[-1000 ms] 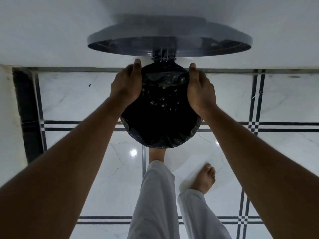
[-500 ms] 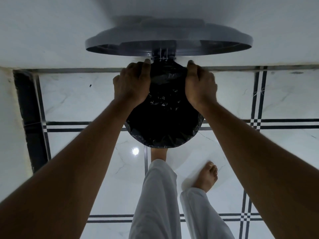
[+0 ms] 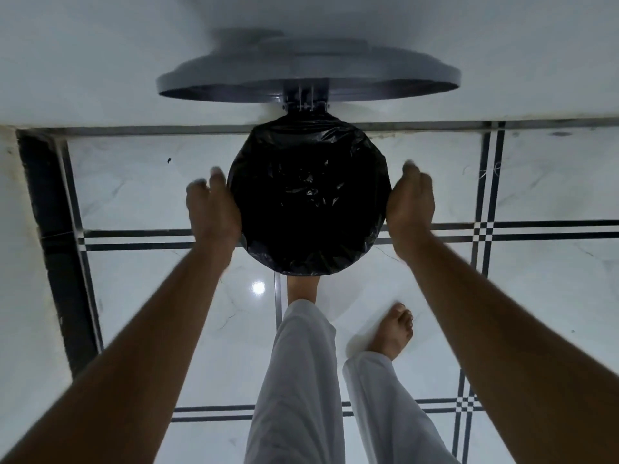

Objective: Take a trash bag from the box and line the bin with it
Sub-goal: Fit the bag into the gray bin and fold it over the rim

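Flanking bag-lined bin (image 3: 310, 199), both hands

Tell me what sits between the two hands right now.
In the head view, the bin's round mouth, covered by the black trash bag, fills the stretch between the left hand and the right hand; each hand is at the bag's side.
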A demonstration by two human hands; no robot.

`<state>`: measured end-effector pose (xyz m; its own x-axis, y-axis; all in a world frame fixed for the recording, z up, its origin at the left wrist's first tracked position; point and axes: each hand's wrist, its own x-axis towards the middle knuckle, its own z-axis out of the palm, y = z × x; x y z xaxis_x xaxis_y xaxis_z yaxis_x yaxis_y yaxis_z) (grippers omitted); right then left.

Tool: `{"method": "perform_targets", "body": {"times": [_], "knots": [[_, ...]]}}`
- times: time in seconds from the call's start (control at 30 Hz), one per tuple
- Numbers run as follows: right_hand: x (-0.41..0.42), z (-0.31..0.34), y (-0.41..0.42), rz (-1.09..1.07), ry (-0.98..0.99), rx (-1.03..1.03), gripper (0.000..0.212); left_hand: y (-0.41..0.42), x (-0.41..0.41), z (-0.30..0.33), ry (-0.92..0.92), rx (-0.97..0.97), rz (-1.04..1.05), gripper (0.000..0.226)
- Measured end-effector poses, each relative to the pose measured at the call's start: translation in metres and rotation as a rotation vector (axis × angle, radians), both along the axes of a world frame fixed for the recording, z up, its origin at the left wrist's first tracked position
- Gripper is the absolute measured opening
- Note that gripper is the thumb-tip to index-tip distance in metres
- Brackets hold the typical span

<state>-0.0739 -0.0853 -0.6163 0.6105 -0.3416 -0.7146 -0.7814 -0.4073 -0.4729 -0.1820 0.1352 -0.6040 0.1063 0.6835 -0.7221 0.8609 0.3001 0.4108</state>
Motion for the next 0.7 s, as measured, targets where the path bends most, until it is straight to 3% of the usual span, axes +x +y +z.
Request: {"method": "perform_targets", "body": {"times": [0.1,0.2,0.37,0.47,0.6,0.7], "knots": [[-0.036,0.007,-0.011,-0.104,0.062,-0.002,0.035,-0.031,-0.027,0.017,-0.006,-0.198,0.317,0.047],[-0.06,0.015,-0.009,-0.233,0.215,0.183,0.041,-0.053,-0.048,0.026,-0.12,-0.451,0.489,0.075],[-0.064,0.018,0.002,-0.264,0.236,0.36,0.057,-0.052,-0.06,0.018,-0.246,-0.634,0.676,0.084],[-0.055,0.018,0.0,-0.292,0.223,0.347,0.058,-0.046,-0.067,0.01,-0.294,-0.677,0.739,0.086],[-0.061,0.029,-0.002,-0.305,0.212,0.198,0.058,-0.048,-0.064,0.018,-0.137,-0.555,0.755,0.087],[-0.076,0.029,-0.009,-0.307,0.278,0.296,0.053,-0.057,-0.071,0.02,-0.253,-0.615,0.717,0.082]]}}
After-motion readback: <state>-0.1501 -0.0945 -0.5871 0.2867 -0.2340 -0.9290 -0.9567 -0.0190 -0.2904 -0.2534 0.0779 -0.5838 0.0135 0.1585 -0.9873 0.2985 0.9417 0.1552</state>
